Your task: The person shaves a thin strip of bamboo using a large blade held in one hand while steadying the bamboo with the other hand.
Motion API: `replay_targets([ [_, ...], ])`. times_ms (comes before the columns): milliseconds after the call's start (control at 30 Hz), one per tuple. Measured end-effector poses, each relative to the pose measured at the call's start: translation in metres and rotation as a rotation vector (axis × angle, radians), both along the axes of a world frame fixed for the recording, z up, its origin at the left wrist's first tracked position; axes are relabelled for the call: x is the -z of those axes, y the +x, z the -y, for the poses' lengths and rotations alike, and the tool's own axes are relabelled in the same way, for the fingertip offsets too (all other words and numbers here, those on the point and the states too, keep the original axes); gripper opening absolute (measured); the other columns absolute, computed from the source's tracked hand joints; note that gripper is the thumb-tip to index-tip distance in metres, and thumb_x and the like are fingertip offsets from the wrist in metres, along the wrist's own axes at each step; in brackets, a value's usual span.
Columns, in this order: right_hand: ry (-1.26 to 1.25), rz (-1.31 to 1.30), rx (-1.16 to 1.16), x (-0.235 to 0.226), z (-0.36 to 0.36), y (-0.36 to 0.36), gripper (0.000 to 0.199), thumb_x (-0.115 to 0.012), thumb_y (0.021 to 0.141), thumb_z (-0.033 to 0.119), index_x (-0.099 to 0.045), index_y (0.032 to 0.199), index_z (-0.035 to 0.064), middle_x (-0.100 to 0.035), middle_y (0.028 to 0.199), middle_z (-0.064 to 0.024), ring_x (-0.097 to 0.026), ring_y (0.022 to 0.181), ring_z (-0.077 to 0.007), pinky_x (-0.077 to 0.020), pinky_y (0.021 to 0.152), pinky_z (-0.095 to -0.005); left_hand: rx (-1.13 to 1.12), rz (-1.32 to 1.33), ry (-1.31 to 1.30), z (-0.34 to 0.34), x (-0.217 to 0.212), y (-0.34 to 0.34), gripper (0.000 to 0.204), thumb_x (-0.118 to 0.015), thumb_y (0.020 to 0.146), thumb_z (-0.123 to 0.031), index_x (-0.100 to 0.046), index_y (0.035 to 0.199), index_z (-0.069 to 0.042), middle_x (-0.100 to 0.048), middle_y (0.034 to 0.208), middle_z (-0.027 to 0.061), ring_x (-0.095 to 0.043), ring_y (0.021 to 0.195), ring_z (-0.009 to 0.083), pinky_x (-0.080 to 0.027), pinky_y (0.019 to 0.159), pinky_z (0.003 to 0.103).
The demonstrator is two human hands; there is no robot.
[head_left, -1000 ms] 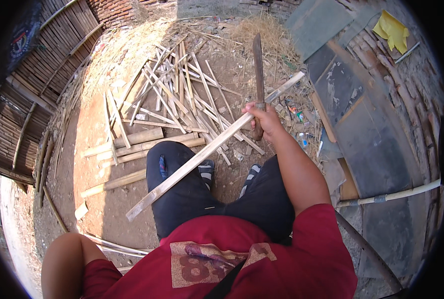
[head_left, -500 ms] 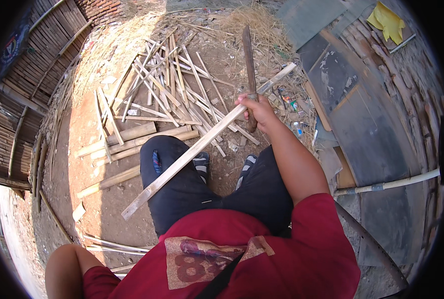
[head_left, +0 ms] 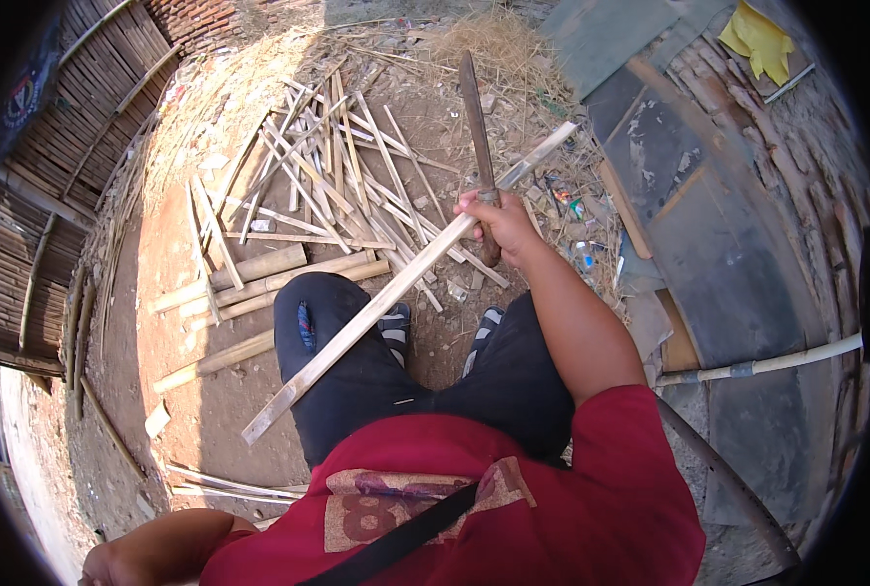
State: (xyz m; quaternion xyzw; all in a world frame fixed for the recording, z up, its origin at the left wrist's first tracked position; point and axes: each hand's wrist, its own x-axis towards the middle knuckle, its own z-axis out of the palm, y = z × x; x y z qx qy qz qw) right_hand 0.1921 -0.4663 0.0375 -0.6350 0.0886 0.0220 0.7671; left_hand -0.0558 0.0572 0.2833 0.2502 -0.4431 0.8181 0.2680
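- The bamboo slat [head_left: 396, 293] is a long, flat, pale strip split from a culm. It looks light and stiff, though thin enough to flex a little along its length. Its cut edges are likely sharp and splintery, so the broad faces are the safer place to hold, and a grip near mid-length would balance it best.
- It runs diagonally across the person's lap, from low on the left beside the dark trousers [head_left: 376, 371] up to the right, where its far end passes beyond the fist and over the ground litter.
- The right hand [head_left: 498, 223] is closed around the wooden handle of a machete [head_left: 476, 117], whose long dull blade points up and away; the slat lies against this same fist, and whether the fingers also clamp it cannot be told.
- The left hand [head_left: 112, 566] sits at the lower edge by the left knee, mostly cut off; whether it is open or closed cannot be told.
- Beyond the sandalled feet lies a heap of split bamboo strips [head_left: 337, 176], criss-crossed on bare reddish earth.
- Several whole bamboo poles [head_left: 259, 278] lie just left of the knees.
- A woven bamboo fence [head_left: 54, 195] stands at the left, and grey slabs [head_left: 669, 156] and a yellow cloth [head_left: 757, 39] lie at the right.
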Motion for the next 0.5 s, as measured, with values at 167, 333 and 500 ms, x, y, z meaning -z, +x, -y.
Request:
replay_targets([
  [167, -0.046, -0.001, -0.027, -0.007, -0.004, 0.000, 0.021, -0.070, 0.093, 0.011, -0.064, 0.110, 0.0013, -0.073, 0.098, -0.0124, -0.060, 0.067, -0.0097, -0.0478, 0.055, -0.0231, -0.189, -0.965, 0.234, 0.017, 0.101, 0.008, 0.028, -0.043, 0.086, -0.047, -0.049, 0.091, -0.020, -0.042, 0.072, 0.0009, -0.042, 0.058, 0.0220, -0.028, 0.058, 0.040],
  [333, -0.081, 0.007, -0.023, -0.002, -0.003, -0.001, 0.023, -0.071, 0.092, 0.011, -0.064, 0.111, 0.0005, -0.072, 0.096, -0.0112, -0.058, 0.061, -0.0089, -0.0470, 0.054, -0.0230, 0.075, -1.138, 0.532, 0.112, 0.110, 0.050, 0.044, -0.053, 0.100, -0.053, -0.056, 0.081, -0.014, -0.055, 0.070, -0.0040, -0.057, 0.059, 0.0123, -0.040, 0.056, 0.030],
  [500, -0.101, 0.023, -0.027, -0.008, -0.012, -0.003, 0.021, -0.076, 0.085, 0.015, -0.069, 0.102, 0.0043, -0.066, 0.080, -0.0029, -0.057, 0.059, -0.0081, -0.0456, 0.053, -0.0241, 0.351, -1.277, 0.875, 0.131, 0.144, 0.073, 0.074, -0.053, 0.086, -0.078, -0.062, 0.097, -0.006, -0.060, 0.073, 0.0061, -0.063, 0.059, 0.0228, -0.047, 0.052, 0.032],
])
